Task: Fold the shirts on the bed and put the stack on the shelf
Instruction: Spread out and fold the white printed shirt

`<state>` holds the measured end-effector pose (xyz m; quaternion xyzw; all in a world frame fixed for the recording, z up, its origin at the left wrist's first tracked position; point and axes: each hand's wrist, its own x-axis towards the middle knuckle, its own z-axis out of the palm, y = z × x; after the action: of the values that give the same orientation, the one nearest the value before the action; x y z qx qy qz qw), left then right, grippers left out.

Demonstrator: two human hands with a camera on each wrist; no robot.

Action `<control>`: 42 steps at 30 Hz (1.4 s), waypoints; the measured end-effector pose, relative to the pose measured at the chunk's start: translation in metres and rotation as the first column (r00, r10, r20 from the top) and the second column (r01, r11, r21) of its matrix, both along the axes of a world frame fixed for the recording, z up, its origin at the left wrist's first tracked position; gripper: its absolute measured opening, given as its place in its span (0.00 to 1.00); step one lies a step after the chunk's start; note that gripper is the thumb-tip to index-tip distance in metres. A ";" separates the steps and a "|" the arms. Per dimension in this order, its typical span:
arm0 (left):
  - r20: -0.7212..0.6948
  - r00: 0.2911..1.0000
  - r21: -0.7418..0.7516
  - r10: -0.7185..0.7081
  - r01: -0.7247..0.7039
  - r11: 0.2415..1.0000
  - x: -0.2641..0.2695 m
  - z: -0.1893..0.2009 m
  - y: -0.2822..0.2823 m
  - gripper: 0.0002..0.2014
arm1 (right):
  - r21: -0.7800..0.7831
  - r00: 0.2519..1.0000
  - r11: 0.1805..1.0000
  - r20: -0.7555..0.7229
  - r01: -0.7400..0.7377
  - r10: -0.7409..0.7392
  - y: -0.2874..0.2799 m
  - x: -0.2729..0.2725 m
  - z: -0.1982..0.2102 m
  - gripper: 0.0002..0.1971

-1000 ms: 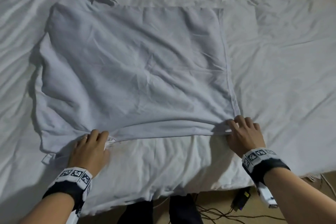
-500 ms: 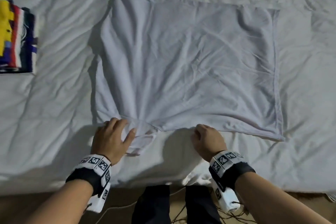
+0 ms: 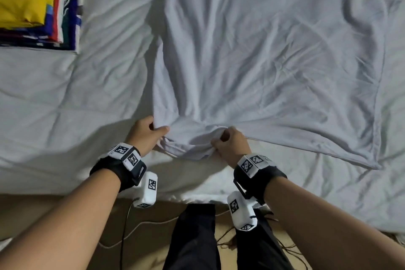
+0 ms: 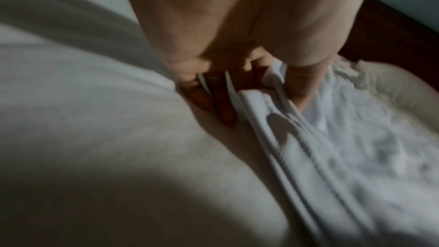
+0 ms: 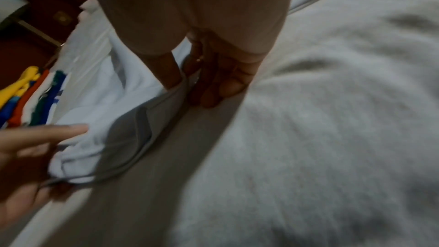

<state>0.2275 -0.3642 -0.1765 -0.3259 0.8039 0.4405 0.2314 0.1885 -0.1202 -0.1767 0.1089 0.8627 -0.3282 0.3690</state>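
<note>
A pale shirt (image 3: 274, 61) lies spread on the bed (image 3: 65, 105), its cloth creased and its far end running out of the top of the head view. The near edge is gathered up between the two hands, which sit close together at the bed's near side. The left hand (image 3: 145, 135) pinches the shirt's near left corner, thumb pointing right over the cloth and fingers curled beneath; in the left wrist view the thumb and fingers (image 4: 223, 112) close on folded layers of hem (image 4: 285, 138), with the sheet below them. The right hand (image 3: 231, 146) grips the near edge just to the right of it, knuckles bent and cloth bunched under the thumb; the right wrist view shows its thumb and fingers (image 5: 213, 89) clamped on a fold that hangs towards the left hand (image 5: 35, 142), whose finger shows at the lower left of that view. Between the hands the cloth sags in a small pouch. The right part of the shirt lies flat, its near right corner well apart from both hands. A stack (image 3: 37, 4) of folded shirts, yellow on top with red, white, green and blue edges below, rests on the bed at the far left, apart from the pale shirt. Cables (image 3: 131, 232) trail on the floor (image 3: 54, 208) by the person's dark trousers (image 3: 192, 241).
</note>
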 end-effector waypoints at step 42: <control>0.419 0.896 -0.047 -0.147 0.184 0.982 0.053 0.034 -0.008 0.15 | -0.166 0.703 0.718 0.146 -0.676 0.696 0.006 -0.059 0.039 0.04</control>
<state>0.2808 -0.3718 -0.1425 -0.3517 0.7796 0.3054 0.4187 0.1292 -0.1146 -0.1379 -0.2064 0.7824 -0.1975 0.5534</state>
